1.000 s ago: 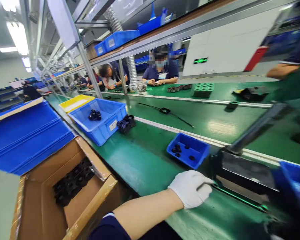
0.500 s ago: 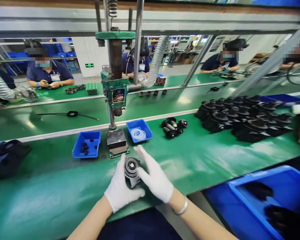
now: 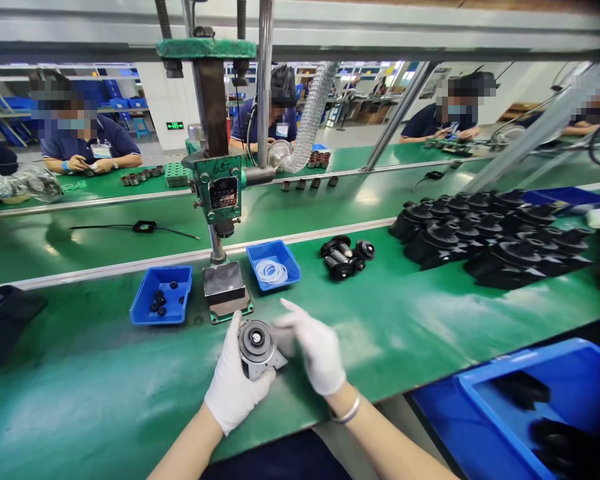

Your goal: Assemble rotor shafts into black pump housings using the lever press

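Note:
My left hand (image 3: 237, 383), in a white glove, is wrapped around a round dark motor-like part (image 3: 257, 340) with a grey metal bracket on its near side. The part faces up, showing concentric rings and a small light centre. My right hand (image 3: 316, 347), also gloved, hovers just right of it with fingers stretched and apart, and its thumb side is smeared by motion. Nothing shows in the right hand. Beyond the part stands the metal block (image 3: 224, 283) at the base of a green press (image 3: 220, 187).
Left of the block sits a blue bin (image 3: 161, 293) with small black pieces; right of it, another blue bin (image 3: 273, 264) holds white rings. Black-and-silver parts (image 3: 346, 257) and rows of black housings (image 3: 480, 233) lie rightward. A large blue crate (image 3: 510, 373) stands lower right. Co-workers sit opposite.
My right hand has come off the part and shifted right. My left hand keeps hold of the part, which now shows more of its bracket. The view has shifted slightly.

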A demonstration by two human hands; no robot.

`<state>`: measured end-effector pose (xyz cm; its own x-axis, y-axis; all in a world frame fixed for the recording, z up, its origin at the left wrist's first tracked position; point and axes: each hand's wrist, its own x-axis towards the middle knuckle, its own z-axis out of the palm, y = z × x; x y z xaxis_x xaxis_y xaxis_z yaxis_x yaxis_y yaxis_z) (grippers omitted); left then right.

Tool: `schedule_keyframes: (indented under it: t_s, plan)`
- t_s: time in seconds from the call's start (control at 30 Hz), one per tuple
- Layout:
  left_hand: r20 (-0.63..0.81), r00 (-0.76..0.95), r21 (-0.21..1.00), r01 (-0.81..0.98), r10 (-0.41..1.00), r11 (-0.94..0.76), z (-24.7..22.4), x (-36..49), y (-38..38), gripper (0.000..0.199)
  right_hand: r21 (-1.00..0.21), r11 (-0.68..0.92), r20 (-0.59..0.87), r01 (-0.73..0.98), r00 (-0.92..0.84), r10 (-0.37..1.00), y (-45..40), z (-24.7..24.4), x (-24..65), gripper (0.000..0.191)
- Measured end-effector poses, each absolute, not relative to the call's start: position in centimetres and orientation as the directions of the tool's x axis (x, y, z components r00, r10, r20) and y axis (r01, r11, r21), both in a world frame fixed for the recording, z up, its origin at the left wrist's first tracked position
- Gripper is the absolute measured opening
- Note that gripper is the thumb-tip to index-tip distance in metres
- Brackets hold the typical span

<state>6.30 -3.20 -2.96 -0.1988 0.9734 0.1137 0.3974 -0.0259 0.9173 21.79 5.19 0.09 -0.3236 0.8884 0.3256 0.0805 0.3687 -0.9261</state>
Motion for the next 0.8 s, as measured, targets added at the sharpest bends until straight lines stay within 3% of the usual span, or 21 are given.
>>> schedule_keyframes:
  t_s: [0.1, 0.23, 0.27, 0.4, 0.43, 0.5, 0.57, 0.6, 0.8]
  plan:
    - [0.117, -0.199, 0.906, 0.422, 0.973, -0.023, -3.0, 6.3, -3.2, 0.097, -0.952, 0.301, 0.292, 0.054, -0.130, 0.948, 5.2, -0.1, 22.2, 0.043]
    - [0.117, -0.190, 0.916, 0.400, 0.975, -0.032, -3.0, 6.2, -3.3, 0.096, -0.918, 0.391, 0.329, 0.065, -0.422, 0.844, 4.6, 0.1, 21.7, 0.045]
    - [0.117, -0.189, 0.918, 0.396, 0.975, -0.033, -3.0, 6.2, -3.3, 0.096, -0.909, 0.409, 0.340, 0.082, -0.422, 0.840, 4.6, 0.2, 21.9, 0.043]
    - [0.127, -0.192, 0.903, 0.427, 0.973, -0.034, -3.0, 6.1, -3.4, 0.095, -0.906, 0.332, 0.298, 0.263, -0.161, 0.941, 6.2, 0.6, 23.7, 0.054]
    - [0.127, -0.192, 0.901, 0.433, 0.973, -0.032, -3.1, 6.1, -3.4, 0.095, -0.850, 0.355, 0.307, 0.389, -0.183, 0.934, 7.1, 1.0, 24.0, 0.051]
    - [0.125, -0.187, 0.901, 0.433, 0.974, -0.032, -3.3, 5.9, -3.4, 0.095, -0.573, 0.492, 0.343, 0.655, -0.353, 0.871, 9.4, 1.9, 24.2, 0.041]
    - [0.120, -0.179, 0.903, 0.428, 0.977, -0.033, -3.7, 5.7, -3.5, 0.098, -0.253, 0.615, 0.355, 0.747, -0.520, 0.777, 12.2, 2.9, 23.4, 0.033]
    - [0.118, -0.173, 0.903, 0.427, 0.978, -0.034, -3.9, 5.6, -3.5, 0.098, -0.166, 0.655, 0.342, 0.738, -0.579, 0.740, 13.7, 3.4, 22.8, 0.030]
    - [0.136, -0.167, 0.907, 0.417, 0.977, -0.055, -4.8, 5.4, -3.6, 0.100, 0.070, 0.799, 0.176, 0.598, -0.795, 0.580, 20.7, 4.6, 19.7, 0.017]
